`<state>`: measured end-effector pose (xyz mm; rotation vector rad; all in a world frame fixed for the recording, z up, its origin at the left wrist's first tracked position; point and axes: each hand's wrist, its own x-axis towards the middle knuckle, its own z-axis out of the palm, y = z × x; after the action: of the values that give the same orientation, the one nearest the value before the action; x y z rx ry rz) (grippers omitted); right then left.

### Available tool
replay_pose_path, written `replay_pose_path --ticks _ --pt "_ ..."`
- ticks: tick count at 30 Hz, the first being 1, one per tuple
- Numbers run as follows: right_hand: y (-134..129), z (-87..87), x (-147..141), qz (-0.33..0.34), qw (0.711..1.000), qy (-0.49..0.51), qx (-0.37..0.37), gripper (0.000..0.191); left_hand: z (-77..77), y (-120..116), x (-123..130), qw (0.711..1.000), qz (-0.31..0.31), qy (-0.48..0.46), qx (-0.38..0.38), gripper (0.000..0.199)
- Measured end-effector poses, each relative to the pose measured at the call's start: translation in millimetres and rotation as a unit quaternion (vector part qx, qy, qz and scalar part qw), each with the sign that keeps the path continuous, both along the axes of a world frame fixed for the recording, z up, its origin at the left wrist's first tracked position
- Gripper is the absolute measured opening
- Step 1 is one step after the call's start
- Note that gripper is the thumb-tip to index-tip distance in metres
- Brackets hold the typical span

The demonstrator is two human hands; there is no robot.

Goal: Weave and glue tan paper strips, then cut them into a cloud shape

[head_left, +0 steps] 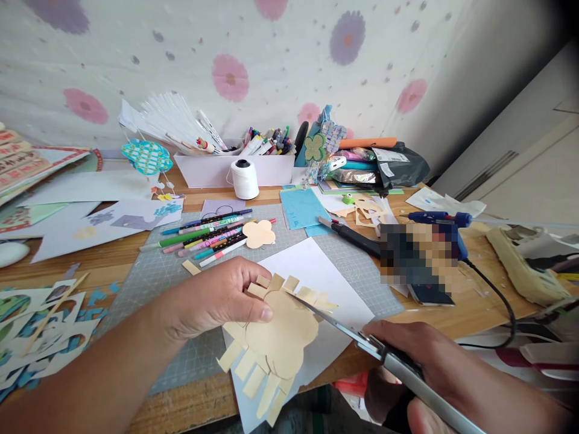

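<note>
A cream paper cutout (pixel 283 331) with a scalloped middle and several strips sticking out round its edge is pinched in my left hand (pixel 217 298), the thumb lying on top. My right hand (pixel 420 361) is wrapped round a long silver and black cutting tool (pixel 362 339) that looks like scissors or a knife. Its tip touches the strips at the cutout's upper right. Below the cutout lies a white paper sheet (pixel 337 295) over a grey cutting mat (pixel 181 355). A small cream flower shape (pixel 259 234) rests behind my left hand.
Several pens (pixel 208 238) lie on the mat. Behind them stand a white thread spool (pixel 245 179) and a pen box (pixel 199 170). Paper scraps (pixel 45 325) cover the left side. To the right are a blue glue gun (pixel 446 220), its cable and a beige tray (pixel 525 271).
</note>
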<state>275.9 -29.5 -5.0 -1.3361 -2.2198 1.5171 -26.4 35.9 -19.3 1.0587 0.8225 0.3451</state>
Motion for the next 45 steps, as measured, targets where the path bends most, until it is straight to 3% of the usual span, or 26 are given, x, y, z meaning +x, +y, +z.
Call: replay_pose_path --ticks 7,16,22,27,37,45 --pt "-1 -1.2 -2 -0.011 0.999 -0.043 -0.029 0.023 -0.5 -2 0 0.999 -0.004 0.043 0.013 0.021" --pt "-2 -2.0 1 0.001 1.0 -0.024 0.017 0.047 -0.1 0 1 0.997 -0.038 0.047 0.037 0.016" --pt "-3 -5.5 -2 0.016 0.997 -0.065 0.041 0.028 0.3 -1 0 0.993 -0.063 0.068 0.078 0.013" --pt "-3 -5.5 -7 -0.007 0.997 -0.079 0.013 0.011 0.0 -1 0 0.989 -0.063 0.102 0.085 0.019" --pt "0 -2.7 -10 0.032 0.993 -0.081 0.078 0.019 -2.0 0 2 0.988 -0.083 0.099 0.083 0.017" --pt "0 -4.6 -17 -0.002 0.995 -0.102 0.009 0.017 -3.2 0 2 0.991 -0.078 0.087 0.063 0.016"
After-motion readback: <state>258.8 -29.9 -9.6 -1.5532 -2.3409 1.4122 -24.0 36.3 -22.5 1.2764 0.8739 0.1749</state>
